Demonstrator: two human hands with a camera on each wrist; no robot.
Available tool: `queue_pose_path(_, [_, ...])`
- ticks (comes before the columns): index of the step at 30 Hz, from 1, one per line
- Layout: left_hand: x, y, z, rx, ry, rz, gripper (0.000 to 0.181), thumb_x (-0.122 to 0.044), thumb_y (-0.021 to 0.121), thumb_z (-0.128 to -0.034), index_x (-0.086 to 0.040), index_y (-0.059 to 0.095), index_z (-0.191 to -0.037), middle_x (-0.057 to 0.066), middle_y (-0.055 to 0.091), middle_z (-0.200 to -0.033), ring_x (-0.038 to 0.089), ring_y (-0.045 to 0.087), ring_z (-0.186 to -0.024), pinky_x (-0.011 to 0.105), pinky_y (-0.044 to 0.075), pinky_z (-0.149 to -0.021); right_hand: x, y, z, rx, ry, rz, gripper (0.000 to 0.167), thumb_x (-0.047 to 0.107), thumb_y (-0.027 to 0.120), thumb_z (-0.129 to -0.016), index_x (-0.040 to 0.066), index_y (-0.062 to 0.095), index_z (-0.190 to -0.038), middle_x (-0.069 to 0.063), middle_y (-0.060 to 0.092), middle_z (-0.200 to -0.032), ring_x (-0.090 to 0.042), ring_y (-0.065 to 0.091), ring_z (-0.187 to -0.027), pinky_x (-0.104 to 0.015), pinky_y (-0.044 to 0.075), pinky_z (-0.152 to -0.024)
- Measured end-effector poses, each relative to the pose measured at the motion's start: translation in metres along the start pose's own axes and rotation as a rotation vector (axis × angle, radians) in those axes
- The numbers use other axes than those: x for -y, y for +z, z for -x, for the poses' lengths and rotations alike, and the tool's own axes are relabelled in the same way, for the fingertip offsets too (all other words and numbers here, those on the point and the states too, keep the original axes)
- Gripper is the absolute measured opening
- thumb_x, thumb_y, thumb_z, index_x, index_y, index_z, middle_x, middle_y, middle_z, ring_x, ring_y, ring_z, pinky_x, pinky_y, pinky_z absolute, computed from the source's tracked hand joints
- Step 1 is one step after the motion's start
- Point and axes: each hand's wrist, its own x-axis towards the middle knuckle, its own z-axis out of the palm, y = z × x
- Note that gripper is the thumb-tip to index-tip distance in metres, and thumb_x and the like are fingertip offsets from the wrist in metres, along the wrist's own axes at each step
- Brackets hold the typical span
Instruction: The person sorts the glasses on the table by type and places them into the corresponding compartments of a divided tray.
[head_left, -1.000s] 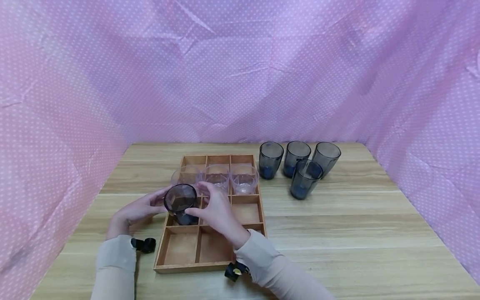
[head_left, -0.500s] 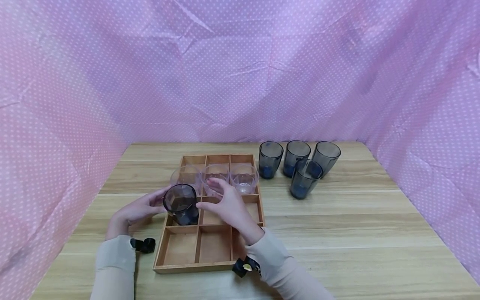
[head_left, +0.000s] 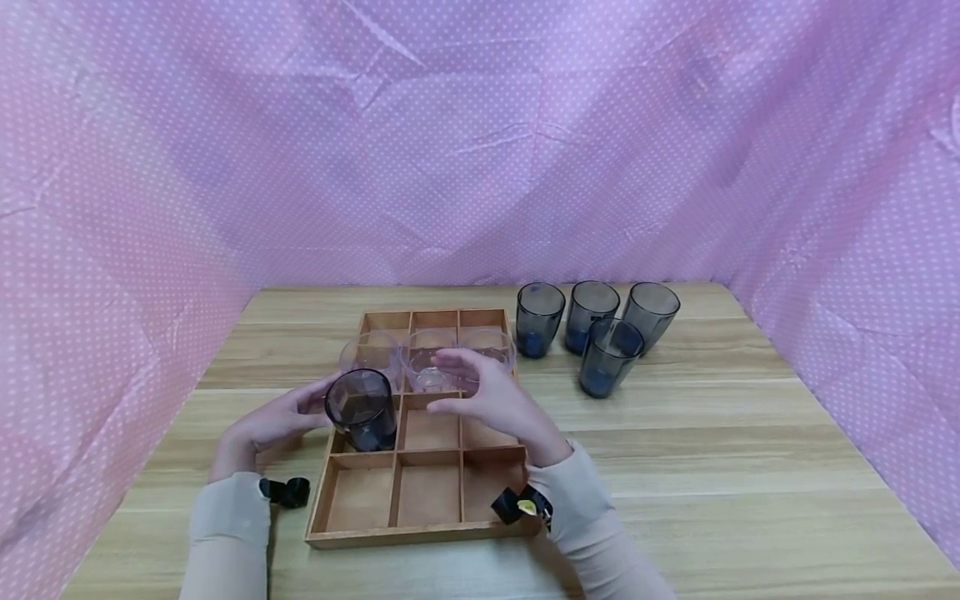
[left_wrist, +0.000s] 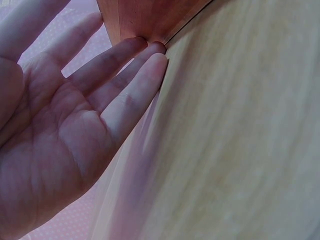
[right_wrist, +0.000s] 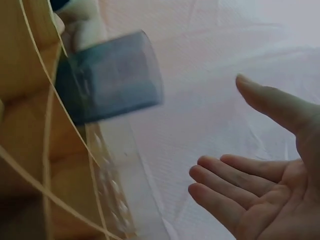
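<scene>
A dark tinted glass (head_left: 363, 412) stands in the left compartment of the middle row of a wooden divided tray (head_left: 408, 536). My left hand (head_left: 279, 421) lies just left of that glass. In the left wrist view its extended fingers (left_wrist: 134, 95) touch the tray's outer side (left_wrist: 137, 20). Over the middle of the tray my right hand (head_left: 498, 408) is held with thumb and fingers spread, holding nothing. Clear cups stand across the tray's back row: a left one (head_left: 367, 354), a middle one (head_left: 427, 367) and a right one (head_left: 495, 337), partly behind my right hand.
Several dark glasses stand upright on the wooden table (head_left: 712, 467) right of the tray's back, a front one (head_left: 611, 358) close before the others. A pink dotted cloth (head_left: 480, 167) hangs behind and at both sides.
My right hand has let go of the dark glass and moved right, away from it. The glass stays in its compartment. My left hand has hardly moved.
</scene>
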Motion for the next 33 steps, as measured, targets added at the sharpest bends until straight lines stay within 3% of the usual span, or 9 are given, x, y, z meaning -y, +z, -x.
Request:
queue_pose_path(4, [0.001, -0.001, -0.001, 0.008, 0.005, 0.003, 0.079, -0.012, 0.062, -0.0930, -0.008, 0.013, -0.156, -0.022, 0.043, -0.139, -0.011, 0.047, -0.121, 0.010, 0.039, -0.097, -0.001, -0.013, 0.001, -0.005, -0.035, -0.001, 0.063, 0.009, 0.077, -0.081, 0.000, 0.049, -0.137, -0.018, 0.054, -0.140, -0.032, 0.051, -0.130, -0.043, 0.042, -0.109])
queue_pose_path(7, [0.003, -0.001, -0.002, 0.013, 0.008, -0.002, 0.079, -0.012, 0.062, -0.0934, -0.009, 0.014, -0.156, -0.025, 0.044, -0.135, -0.011, 0.048, -0.120, 0.010, 0.039, -0.097, -0.003, -0.025, 0.005, 0.013, -0.060, 0.042, 0.063, 0.008, 0.077, -0.081, -0.001, 0.050, -0.137, -0.018, 0.055, -0.139, -0.032, 0.052, -0.130, -0.040, 0.043, -0.109])
queue_pose_path(12, [0.003, -0.001, -0.002, 0.007, 0.002, -0.007, 0.079, -0.013, 0.062, -0.0934, -0.010, 0.014, -0.156, -0.024, 0.044, -0.136, -0.011, 0.048, -0.120, 0.011, 0.040, -0.097, -0.008, -0.052, 0.013, 0.128, -0.097, 0.199, 0.071, 0.014, 0.079, -0.080, 0.001, 0.045, -0.141, -0.017, 0.052, -0.143, -0.030, 0.050, -0.132, -0.041, 0.041, -0.110])
queue_pose_path(15, [0.002, -0.001, -0.002, -0.001, 0.007, -0.011, 0.079, -0.012, 0.062, -0.0931, -0.008, 0.014, -0.156, -0.028, 0.044, -0.134, -0.012, 0.047, -0.120, 0.011, 0.040, -0.097, -0.011, -0.068, 0.018, 0.152, -0.097, 0.226, 0.073, 0.017, 0.079, -0.080, 0.002, 0.044, -0.142, -0.015, 0.052, -0.144, -0.029, 0.048, -0.134, -0.042, 0.039, -0.112])
queue_pose_path(21, [0.003, -0.002, 0.000, 0.018, 0.023, -0.008, 0.078, -0.010, 0.060, -0.0943, -0.009, 0.013, -0.156, -0.030, 0.044, -0.135, -0.010, 0.048, -0.120, 0.011, 0.041, -0.096, -0.017, -0.092, 0.028, 0.094, -0.063, 0.240, 0.069, 0.016, 0.079, -0.080, 0.007, 0.048, -0.141, -0.014, 0.053, -0.143, -0.029, 0.047, -0.135, -0.042, 0.037, -0.113])
queue_pose_path(33, [0.002, -0.001, -0.001, 0.011, 0.008, -0.013, 0.078, -0.012, 0.061, -0.0940, -0.005, 0.013, -0.155, -0.029, 0.048, -0.132, -0.010, 0.049, -0.118, 0.010, 0.040, -0.096, -0.029, -0.129, 0.046, -0.085, -0.028, 0.218, 0.067, 0.008, 0.077, -0.081, 0.002, 0.047, -0.140, -0.016, 0.052, -0.144, -0.032, 0.046, -0.135, -0.042, 0.037, -0.112])
